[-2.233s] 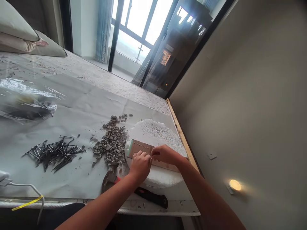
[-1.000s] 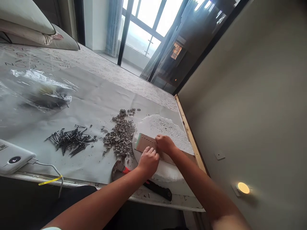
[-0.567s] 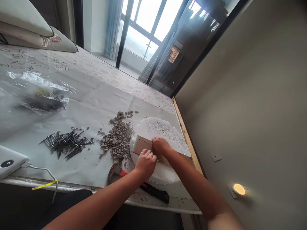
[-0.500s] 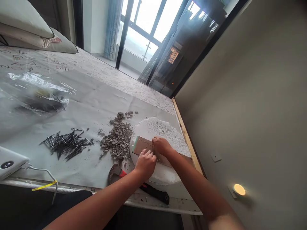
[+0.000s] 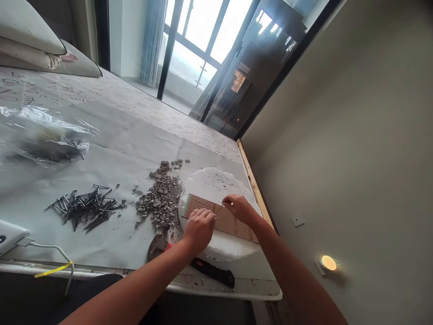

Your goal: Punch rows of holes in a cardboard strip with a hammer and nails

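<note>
A brown wooden board (image 5: pixel 237 224) lies on a round white foam slab (image 5: pixel 219 177). A row of small dots, holes or nail heads, runs near the board's left end. My right hand (image 5: pixel 238 208) pinches a thin nail (image 5: pixel 220 209) above the board, tilted down to the left. On the board's near left part rests my left hand (image 5: pixel 199 228), fingers bent and close together. Its fingertips are near the nail's lower end; whether they grip anything is hidden. Partly behind my left forearm lies a hammer (image 5: pixel 213 271) with a black and red handle.
Left of the slab spreads grey gravel (image 5: pixel 160 198). Farther left are a pile of dark nails (image 5: pixel 88 205), a clear plastic bag (image 5: pixel 47 135) and a white power bank (image 5: pixel 11 237) with a cable. A wooden edge strip (image 5: pixel 253 180) runs along the wall on the right.
My right hand has moved right and slightly up from the board's dots, and a nail now shows in its fingers. My left hand's fingers have drawn closer together. The view has shifted slightly.
</note>
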{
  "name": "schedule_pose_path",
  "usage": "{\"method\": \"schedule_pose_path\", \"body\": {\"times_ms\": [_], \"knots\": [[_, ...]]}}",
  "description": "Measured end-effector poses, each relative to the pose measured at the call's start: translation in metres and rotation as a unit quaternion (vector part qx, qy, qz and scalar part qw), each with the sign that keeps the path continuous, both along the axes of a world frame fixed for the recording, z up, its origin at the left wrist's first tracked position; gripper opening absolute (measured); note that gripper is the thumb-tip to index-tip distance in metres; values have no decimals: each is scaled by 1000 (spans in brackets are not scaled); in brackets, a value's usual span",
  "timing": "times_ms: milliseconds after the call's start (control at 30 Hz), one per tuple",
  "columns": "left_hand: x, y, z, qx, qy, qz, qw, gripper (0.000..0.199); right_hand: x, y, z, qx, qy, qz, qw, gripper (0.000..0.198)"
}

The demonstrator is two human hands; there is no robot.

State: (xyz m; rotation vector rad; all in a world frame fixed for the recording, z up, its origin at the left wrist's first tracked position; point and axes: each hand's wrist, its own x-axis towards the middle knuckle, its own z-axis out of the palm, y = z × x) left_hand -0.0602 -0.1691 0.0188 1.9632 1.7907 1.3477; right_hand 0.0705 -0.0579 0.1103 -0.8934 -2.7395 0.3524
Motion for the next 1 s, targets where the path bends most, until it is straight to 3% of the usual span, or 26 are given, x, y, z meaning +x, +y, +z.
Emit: {"method": "schedule_pose_path", "body": {"times_ms": [67,133,267,367,533,633,800,900,1000], "knots": [[1,-2,4,-37,-135,0,990,29,6,-15,-3,-33,13,9,999,13],[7,-3,3,-96,-285,-50,952,30,7,-29,-6,-62,21,22,998,13],[22,-4,-7,-254,-509,-188,801,35,5,-44,-13,-94,16,39,995,15],[26,-5,-11,-306,-582,-218,721,35,3,-43,-17,-105,5,45,993,19],[22,-10,-3,-310,-646,-227,660,32,3,-39,-16,-136,-14,39,990,17],[23,-15,2,-329,-649,-233,645,29,1,-31,-14,-111,-24,17,993,21],[27,-19,2,-382,-604,-242,656,26,-11,-8,-21,22,-88,-37,995,24],[29,-17,-4,-395,-571,-228,683,19,-25,1,-30,85,-210,-30,974,29],[31,-14,-11,-394,-526,-189,729,11,-39,6,-39,123,-278,-15,953,30]]}}
